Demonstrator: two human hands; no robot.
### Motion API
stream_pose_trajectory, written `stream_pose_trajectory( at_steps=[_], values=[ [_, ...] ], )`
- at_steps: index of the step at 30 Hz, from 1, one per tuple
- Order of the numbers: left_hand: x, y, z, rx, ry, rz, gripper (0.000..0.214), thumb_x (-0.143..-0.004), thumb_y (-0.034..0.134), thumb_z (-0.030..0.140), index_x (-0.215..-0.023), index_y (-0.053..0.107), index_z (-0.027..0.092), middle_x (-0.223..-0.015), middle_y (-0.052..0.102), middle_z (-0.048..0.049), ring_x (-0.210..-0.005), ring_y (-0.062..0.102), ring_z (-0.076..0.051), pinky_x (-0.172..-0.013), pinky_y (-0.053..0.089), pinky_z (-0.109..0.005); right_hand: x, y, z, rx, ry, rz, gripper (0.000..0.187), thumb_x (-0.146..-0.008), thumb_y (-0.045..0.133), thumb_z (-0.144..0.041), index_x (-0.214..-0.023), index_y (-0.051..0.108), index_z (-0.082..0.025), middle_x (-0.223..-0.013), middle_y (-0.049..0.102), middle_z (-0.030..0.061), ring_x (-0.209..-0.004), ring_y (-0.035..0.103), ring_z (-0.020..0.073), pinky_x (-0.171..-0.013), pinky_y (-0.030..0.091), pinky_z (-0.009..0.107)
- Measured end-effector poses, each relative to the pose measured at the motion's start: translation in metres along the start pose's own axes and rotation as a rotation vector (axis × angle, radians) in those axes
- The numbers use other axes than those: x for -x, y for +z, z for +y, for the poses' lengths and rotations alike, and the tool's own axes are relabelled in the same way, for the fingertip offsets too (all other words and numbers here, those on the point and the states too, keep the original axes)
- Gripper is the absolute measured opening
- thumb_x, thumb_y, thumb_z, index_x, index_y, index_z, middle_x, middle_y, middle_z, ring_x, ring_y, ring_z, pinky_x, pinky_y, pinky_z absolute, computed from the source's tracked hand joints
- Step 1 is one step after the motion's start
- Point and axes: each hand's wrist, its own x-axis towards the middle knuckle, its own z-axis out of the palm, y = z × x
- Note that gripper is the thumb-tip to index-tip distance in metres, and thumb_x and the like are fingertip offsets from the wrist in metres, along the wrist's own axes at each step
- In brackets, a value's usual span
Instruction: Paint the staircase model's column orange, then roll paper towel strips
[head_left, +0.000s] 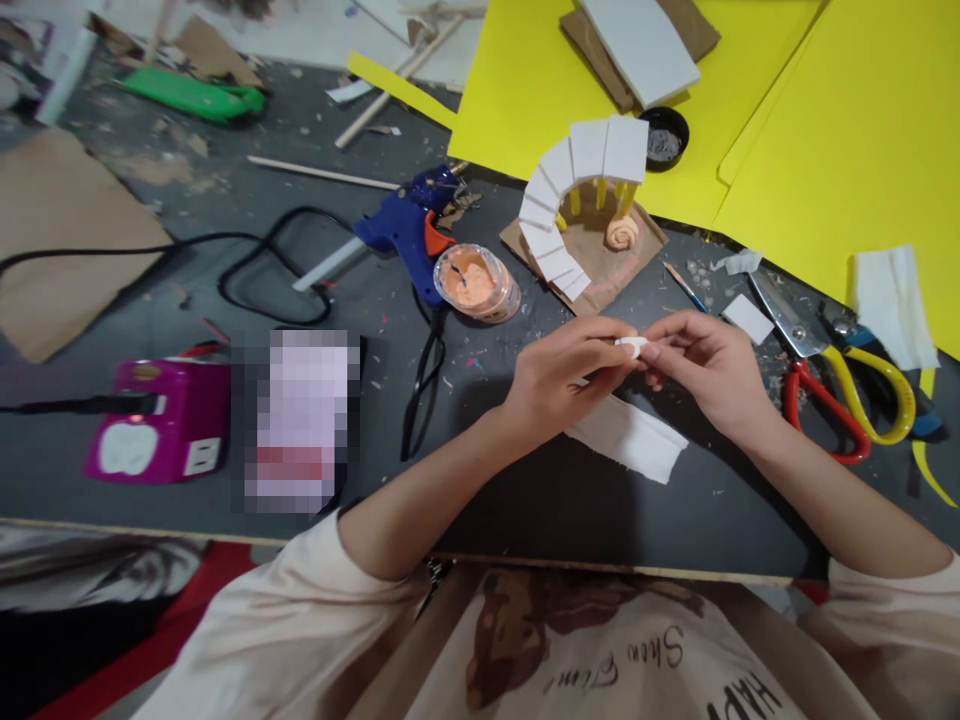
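Between the fingertips of my left hand point(559, 368) and my right hand point(705, 365) is a small white piece point(632, 347); both hands pinch it. Its exact kind is too small to tell, though it looks rolled or folded. Under my left hand a white strip point(637, 440), like tissue or cloth, lies on the dark table. Just beyond my hands stands a small model staircase point(546, 205) of white steps curving up on yellow posts. It rests on a brown cardboard base point(652, 240) with a peach spiral point(622, 234) beside the posts.
Left of the model are a peach paint jar point(487, 290) and a blue glue gun point(405, 225) with its cord. Scissors point(810, 350) and pliers point(892, 380) lie at right. A purple power box point(161, 420) and a blurred phone point(304, 420) are at left; yellow sheets point(847, 130) lie behind.
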Motion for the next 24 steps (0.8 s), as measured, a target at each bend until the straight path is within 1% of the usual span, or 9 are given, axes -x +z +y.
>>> stream_pose_trajectory(
  at_steps=[3, 5, 8, 11, 13, 17, 19, 24],
  values=[
    [0.0, 0.0, 0.001, -0.022, -0.044, -0.011, 0.01, -0.082, 0.066, 0.01, -0.086, 0.061, 0.018, -0.092, 0.072, -0.0028, -0.084, 0.068, -0.009, -0.076, 0.053, -0.02, 0.003, 0.001, 0.001, 0.178, -0.143, 0.072, 0.021, -0.081, 0.067, -0.039, -0.079, 0.063, -0.019, -0.067, 0.064, -0.002, -0.055, 0.058, 0.008, -0.052, 0.047, 0.02],
    [0.0, 0.0, 0.001, -0.038, -0.047, 0.003, 0.01, -0.082, 0.067, 0.011, -0.084, 0.061, 0.018, -0.09, 0.071, -0.0023, -0.081, 0.068, -0.009, -0.074, 0.052, -0.019, 0.006, 0.002, 0.003, 0.273, -0.221, 0.109, 0.014, -0.083, 0.065, -0.033, -0.082, 0.064, -0.019, -0.074, 0.068, -0.0003, -0.062, 0.061, 0.009, -0.057, 0.049, 0.021],
    [0.0, 0.002, 0.0, -0.044, -0.034, 0.045, 0.009, -0.081, 0.069, 0.014, -0.083, 0.061, 0.018, -0.086, 0.071, -0.0008, -0.077, 0.067, -0.008, -0.071, 0.052, -0.019, 0.01, 0.005, 0.004, 0.35, -0.273, 0.134, 0.007, -0.085, 0.062, -0.025, -0.086, 0.066, -0.02, -0.081, 0.071, 0.0009, -0.07, 0.065, 0.0104, -0.063, 0.052, 0.022],
    [0.0, 0.002, -0.001, -0.035, -0.042, 0.071, 0.008, -0.081, 0.069, 0.017, -0.082, 0.061, 0.019, -0.082, 0.07, 0.0007, -0.075, 0.066, -0.009, -0.069, 0.051, -0.02, 0.013, 0.007, 0.004, 0.366, -0.279, 0.128, 0.009, -0.086, 0.06, -0.023, -0.089, 0.068, -0.02, -0.086, 0.074, 0.0021, -0.075, 0.069, 0.0121, -0.067, 0.055, 0.024],
    [0.0, 0.002, 0.0, -0.047, -0.083, 0.067, 0.008, -0.082, 0.069, 0.02, -0.084, 0.062, 0.019, -0.08, 0.07, 0.001, -0.076, 0.066, -0.01, -0.069, 0.051, -0.02, 0.014, 0.008, 0.005, 0.357, -0.276, 0.125, 0.011, -0.087, 0.059, -0.023, -0.092, 0.068, -0.02, -0.089, 0.075, 0.0029, -0.075, 0.07, 0.0127, -0.069, 0.056, 0.025],
    [-0.001, -0.001, 0.001, -0.138, -0.187, 0.005, 0.02, -0.082, 0.069, 0.026, -0.101, 0.066, 0.019, -0.08, 0.069, 0.001, -0.072, 0.063, -0.01, -0.068, 0.048, -0.021, 0.014, 0.007, 0.007, 0.399, -0.305, 0.149, 0.013, -0.086, 0.058, -0.02, -0.093, 0.069, -0.02, -0.088, 0.075, 0.0022, -0.074, 0.071, 0.0124, -0.069, 0.057, 0.025],
    [-0.001, -0.001, 0.001, -0.161, -0.186, -0.018, 0.022, -0.083, 0.069, 0.027, -0.103, 0.067, 0.019, -0.081, 0.069, 0.0006, -0.072, 0.062, -0.01, -0.068, 0.047, -0.02, 0.013, 0.006, 0.008, 0.453, -0.344, 0.156, 0.013, -0.086, 0.057, -0.019, -0.09, 0.069, -0.02, -0.086, 0.075, 0.0009, -0.074, 0.07, 0.012, -0.068, 0.056, 0.024],
    [0.0, -0.001, 0.0, -0.148, -0.2, -0.057, 0.016, -0.082, 0.07, 0.028, -0.094, 0.07, 0.018, -0.08, 0.068, -0.0003, -0.073, 0.062, -0.01, -0.067, 0.048, -0.02, 0.012, 0.001, 0.009, 0.624, -0.519, 0.126, 0.019, -0.086, 0.053, -0.013, -0.091, 0.068, -0.023, -0.083, 0.074, -0.0007, -0.078, 0.07, 0.013, -0.072, 0.054, 0.025]
  ],
)
